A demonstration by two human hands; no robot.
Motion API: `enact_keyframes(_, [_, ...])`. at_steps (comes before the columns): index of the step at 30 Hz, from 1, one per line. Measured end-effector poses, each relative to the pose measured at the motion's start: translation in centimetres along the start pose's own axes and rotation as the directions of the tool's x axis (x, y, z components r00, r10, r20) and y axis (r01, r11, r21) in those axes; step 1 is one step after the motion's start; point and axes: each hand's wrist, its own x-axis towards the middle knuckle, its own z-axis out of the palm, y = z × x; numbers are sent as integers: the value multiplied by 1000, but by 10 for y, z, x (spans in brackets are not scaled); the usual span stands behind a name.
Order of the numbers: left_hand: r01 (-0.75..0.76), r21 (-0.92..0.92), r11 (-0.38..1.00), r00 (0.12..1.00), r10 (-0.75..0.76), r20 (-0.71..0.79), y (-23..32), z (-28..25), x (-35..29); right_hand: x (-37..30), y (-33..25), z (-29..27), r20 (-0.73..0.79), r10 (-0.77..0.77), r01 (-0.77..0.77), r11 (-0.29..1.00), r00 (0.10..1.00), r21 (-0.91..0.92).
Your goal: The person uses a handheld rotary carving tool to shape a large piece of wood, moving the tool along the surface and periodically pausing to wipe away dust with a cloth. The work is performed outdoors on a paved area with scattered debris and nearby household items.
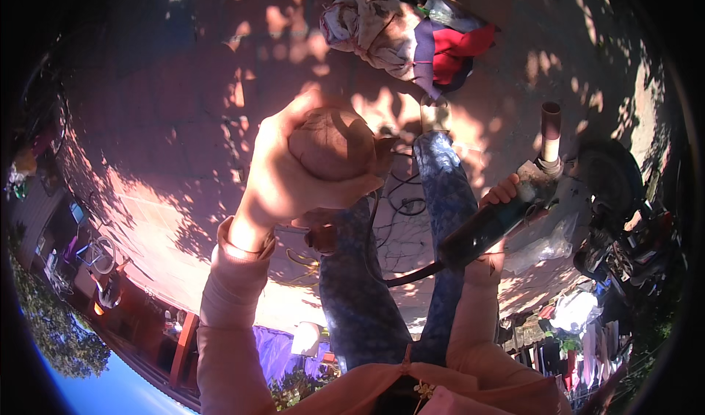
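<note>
Up in front of me, my left hand (283, 169) is closed around a rounded brown piece that looks like carved wood (334, 143). Its smooth domed side faces up, and a pointed brown part juts out at its right. My right hand (501, 193) grips a dark corded power tool (481, 237) with a long body, low on the right. From the tool's head an upright tan and brown cylinder (550, 132) sticks up, apart from the wood. A black cord (415, 276) runs from the tool's rear end. Whether the tool is running I cannot tell.
Cable loops (407, 187) lie on the sunlit paved floor between my legs. Ahead are a bundled pale cloth (378, 37) and a red cloth (455, 51). A clear plastic bag (547, 242) lies at right, near a dark wheel (606, 180).
</note>
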Motion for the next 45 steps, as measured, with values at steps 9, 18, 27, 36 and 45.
enact_keyframes(9, [63,37,997,939,-71,336,30,-44,-91,-15,13,-19,26,-12,9,990,1000,139])
enact_keyframes(18, [-169,396,902,952,47,301,55,-41,-89,-22,19,-15,41,-35,32,997,999,68])
enact_keyframes(27, [-201,489,849,964,83,252,37,12,-32,-30,28,-12,-115,-126,130,991,985,22])
enact_keyframes(36, [-173,550,817,985,136,107,-10,57,80,-40,2,-27,-126,-220,215,975,967,-54])
enact_keyframes(45, [-77,471,879,937,-98,335,-55,82,184,-37,-6,-9,-288,-304,308,951,908,-30])
